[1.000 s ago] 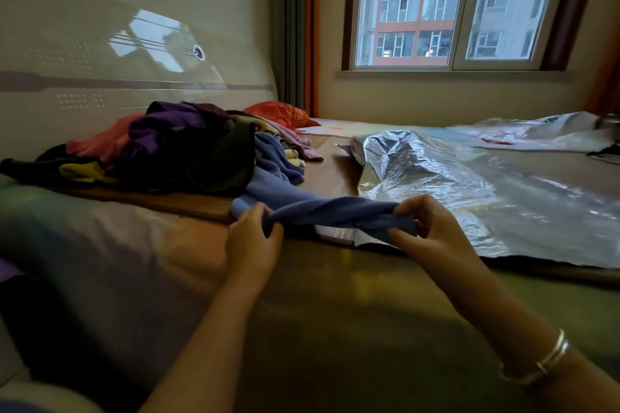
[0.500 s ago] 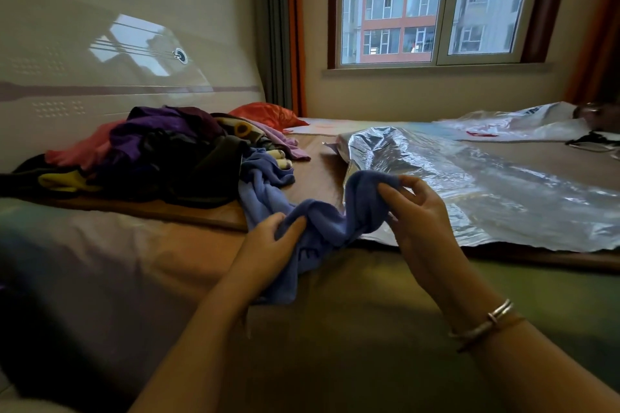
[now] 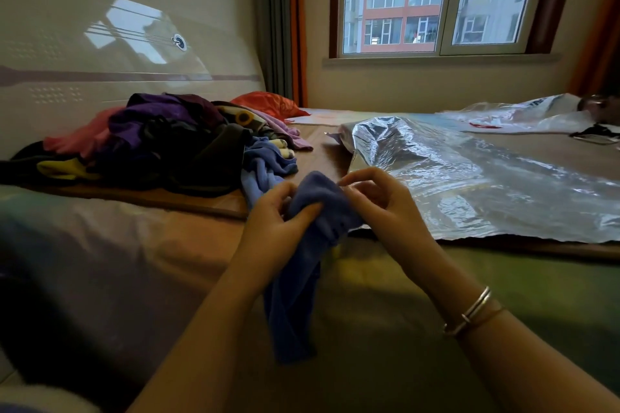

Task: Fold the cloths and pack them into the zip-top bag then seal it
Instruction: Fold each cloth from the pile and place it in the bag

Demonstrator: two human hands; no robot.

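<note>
A blue cloth [image 3: 295, 292] hangs doubled over between my hands above the bed's near edge. My left hand [image 3: 271, 228] pinches its top fold from the left. My right hand [image 3: 379, 204] grips the same fold from the right, fingers curled. A pile of mixed cloths [image 3: 161, 141], purple, black, pink and yellow, lies on the board at the left. Another blue cloth [image 3: 268, 161] trails out of that pile toward my hands. The big clear zip-top bag [image 3: 469, 178] lies flat and crinkled to the right.
The wooden board [image 3: 322, 151] under the pile and bag rests on the bed. A headboard [image 3: 100, 43] rises at the left. An orange cloth [image 3: 268, 104] and a second plastic bag [image 3: 523, 114] lie at the back, under the window [image 3: 436, 0].
My hands came together, bringing the ends of the stretched blue cloth into one fold. The cloth now hangs down in front of me instead of spanning between my hands.
</note>
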